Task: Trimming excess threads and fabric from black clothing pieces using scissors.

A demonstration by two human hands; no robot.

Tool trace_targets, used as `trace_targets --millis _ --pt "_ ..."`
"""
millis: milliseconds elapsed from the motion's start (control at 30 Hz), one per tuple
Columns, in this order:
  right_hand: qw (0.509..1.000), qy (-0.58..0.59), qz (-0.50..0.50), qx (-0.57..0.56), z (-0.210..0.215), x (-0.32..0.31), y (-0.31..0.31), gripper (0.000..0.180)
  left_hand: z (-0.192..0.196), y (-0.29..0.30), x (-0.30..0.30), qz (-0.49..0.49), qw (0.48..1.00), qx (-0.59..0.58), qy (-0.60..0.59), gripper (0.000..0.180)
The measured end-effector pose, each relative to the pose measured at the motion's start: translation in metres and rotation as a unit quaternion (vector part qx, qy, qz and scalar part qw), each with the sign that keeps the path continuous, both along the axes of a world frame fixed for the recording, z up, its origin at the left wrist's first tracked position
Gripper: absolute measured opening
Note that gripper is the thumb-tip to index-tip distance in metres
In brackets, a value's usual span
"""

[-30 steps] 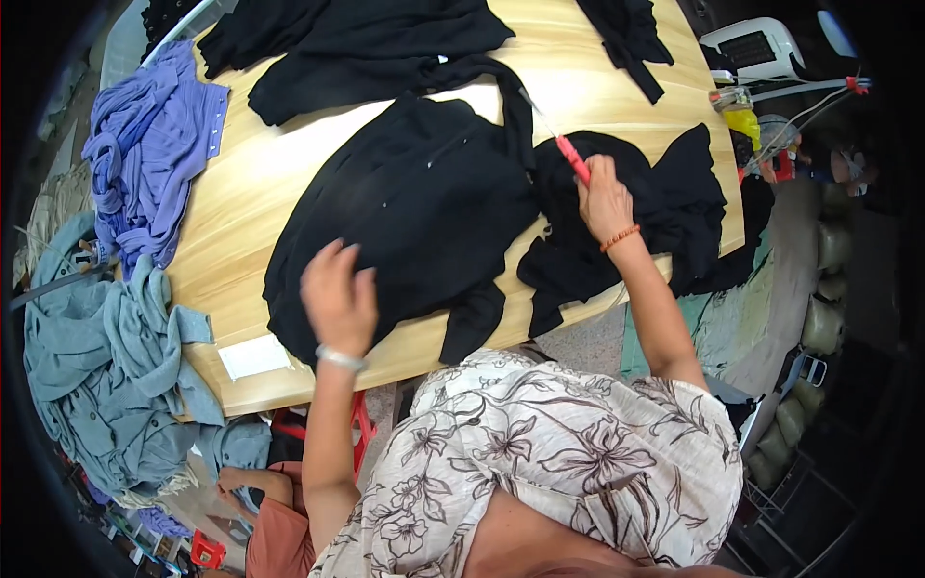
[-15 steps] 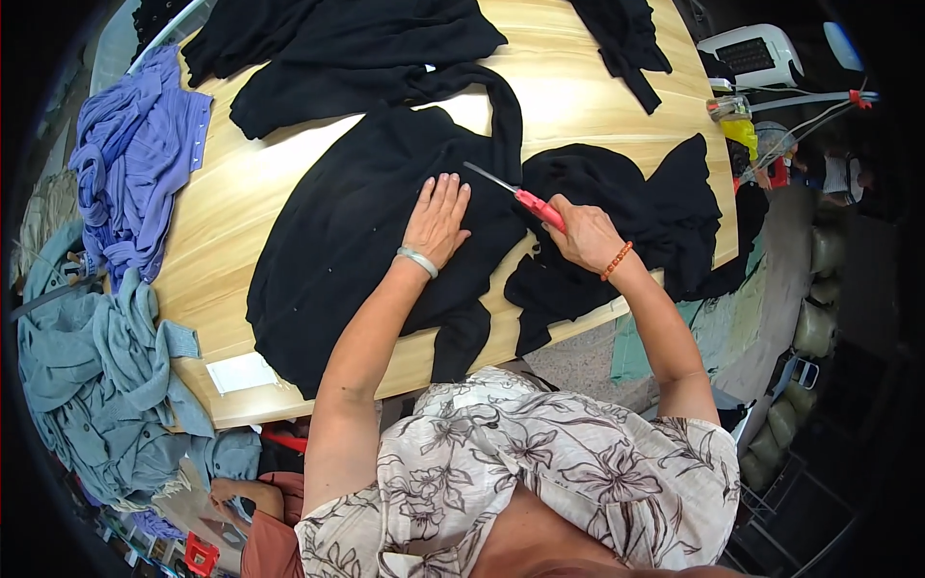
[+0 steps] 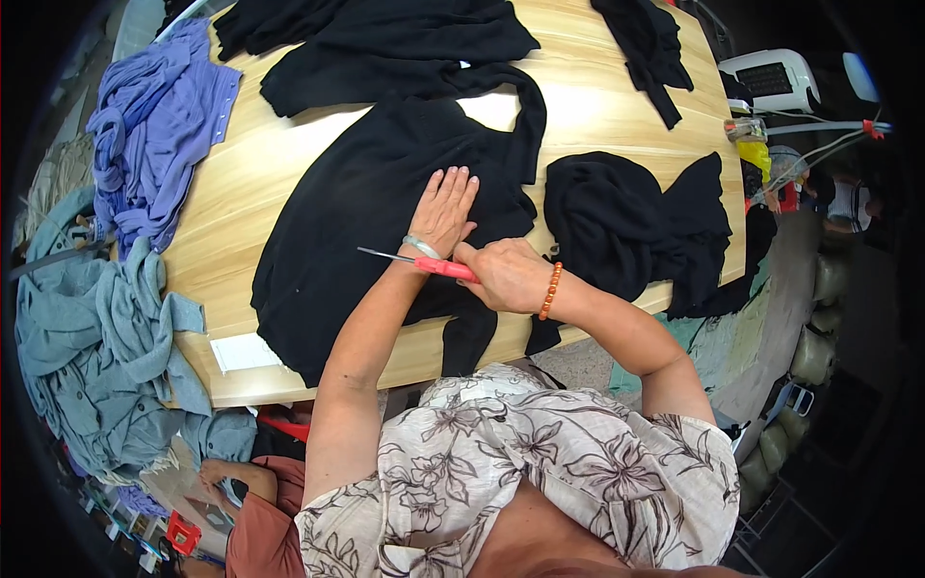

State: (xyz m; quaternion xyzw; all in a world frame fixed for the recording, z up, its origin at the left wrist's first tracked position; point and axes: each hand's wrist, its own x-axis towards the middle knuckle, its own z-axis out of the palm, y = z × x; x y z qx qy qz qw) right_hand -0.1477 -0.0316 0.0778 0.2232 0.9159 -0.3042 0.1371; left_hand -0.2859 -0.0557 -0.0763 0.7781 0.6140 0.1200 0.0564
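A black knitted garment [image 3: 337, 202] lies spread on the wooden table in front of me. My left hand [image 3: 443, 212] rests flat on it with the fingers stretched out. Closed around a red-handled tool with a thin pointed metal blade [image 3: 445, 269] is my right hand [image 3: 506, 275]. The tool passes over my left wrist, its tip pointing left above the garment. Whether the blade is single or double cannot be made out. To the right of the garment lies another crumpled black garment [image 3: 602, 217].
More black garments [image 3: 405, 58] lie at the far side of the wooden table [image 3: 222, 193]. Purple knitwear [image 3: 159, 125] and grey-blue knitwear [image 3: 87, 328] hang over its left edge. A white paper [image 3: 241, 354] sits by the near left edge. Another person's arm [image 3: 241, 477] shows at the lower left.
My right hand has moved left and nearer to me with the red-handled tool, away from the right-hand black garment. My left hand stays flat on the garment. The whole view has shifted slightly.
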Motion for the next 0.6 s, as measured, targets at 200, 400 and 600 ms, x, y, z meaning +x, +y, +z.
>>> trace_targets --millis 200,400,600 --pt "0.987 -0.029 -0.128 0.088 0.009 0.026 0.023 0.028 0.002 -0.005 -0.006 0.007 1.000 -0.008 -0.001 0.079" --pt "0.967 -0.076 -0.198 0.143 0.003 0.050 0.032 0.025 0.004 -0.007 -0.004 0.013 1.000 -0.010 0.000 0.079" --pt "0.993 -0.034 -0.096 0.057 0.012 0.016 -0.005 0.024 -0.006 -0.011 -0.008 0.012 0.999 0.030 -0.034 0.079"
